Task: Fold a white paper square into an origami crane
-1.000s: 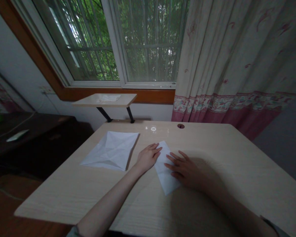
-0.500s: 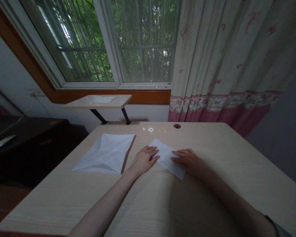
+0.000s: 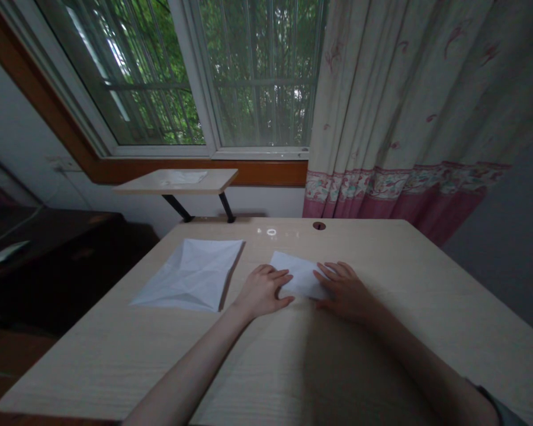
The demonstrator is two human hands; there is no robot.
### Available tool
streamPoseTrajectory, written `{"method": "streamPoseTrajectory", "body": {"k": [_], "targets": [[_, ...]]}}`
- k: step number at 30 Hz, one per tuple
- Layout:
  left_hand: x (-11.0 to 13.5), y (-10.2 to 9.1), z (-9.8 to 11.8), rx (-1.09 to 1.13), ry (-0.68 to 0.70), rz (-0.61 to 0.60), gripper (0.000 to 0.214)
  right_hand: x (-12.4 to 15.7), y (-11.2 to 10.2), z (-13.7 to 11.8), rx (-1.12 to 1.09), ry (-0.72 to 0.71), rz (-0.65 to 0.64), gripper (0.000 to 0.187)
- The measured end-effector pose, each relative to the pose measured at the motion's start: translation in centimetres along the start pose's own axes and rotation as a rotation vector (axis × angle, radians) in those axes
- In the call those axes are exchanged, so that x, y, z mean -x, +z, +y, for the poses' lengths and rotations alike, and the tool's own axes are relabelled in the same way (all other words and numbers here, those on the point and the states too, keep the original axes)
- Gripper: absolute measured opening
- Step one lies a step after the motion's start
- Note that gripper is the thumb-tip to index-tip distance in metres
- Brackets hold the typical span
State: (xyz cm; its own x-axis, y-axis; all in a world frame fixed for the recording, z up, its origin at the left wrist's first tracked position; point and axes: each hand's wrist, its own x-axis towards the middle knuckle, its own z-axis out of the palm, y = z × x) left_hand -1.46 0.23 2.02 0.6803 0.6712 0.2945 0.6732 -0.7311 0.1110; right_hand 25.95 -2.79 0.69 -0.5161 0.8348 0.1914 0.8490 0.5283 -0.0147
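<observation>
A folded sheet of white paper [image 3: 298, 274] is lying on the desk [image 3: 382, 254] between both hands. The left hand [image 3: 262, 291] is resting palm-down beside it, grip open, while the right hand [image 3: 344, 290] is spreading its open grip across the sheet's right end.

Folded paper [image 3: 299, 274]: thin white paper, matt, smooth.
Creased paper [image 3: 189, 275]: thin white paper, matt, sharply scored.
Desk [image 3: 93, 367]: pale wood-grain laminate, smooth, faintly glossy.
Curtain [image 3: 404, 106]: soft cloth, matt, printed.
Window trim [image 3: 266, 173]: brown varnished wood, slight sheen.
Shelf legs [image 3: 176, 207]: black metal.
</observation>
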Motion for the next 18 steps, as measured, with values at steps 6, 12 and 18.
{"method": "streamPoseTrajectory", "body": {"k": [6,12,18], "targets": [[-0.12,0.08,-0.06,0.004,0.055,0.015,0.038,-0.15,0.46,0.14,-0.116,-0.036,0.046,0.065],[-0.18,0.29,-0.15,0.005,0.123,0.077,0.025,-0.18,0.19,0.21,-0.156,-0.101,0.089,0.041],[-0.27,0.13,0.13,-0.038,0.171,0.101,0.025,-0.02,-0.16,-0.11,-0.137,-0.126,0.077,0.024]]}}
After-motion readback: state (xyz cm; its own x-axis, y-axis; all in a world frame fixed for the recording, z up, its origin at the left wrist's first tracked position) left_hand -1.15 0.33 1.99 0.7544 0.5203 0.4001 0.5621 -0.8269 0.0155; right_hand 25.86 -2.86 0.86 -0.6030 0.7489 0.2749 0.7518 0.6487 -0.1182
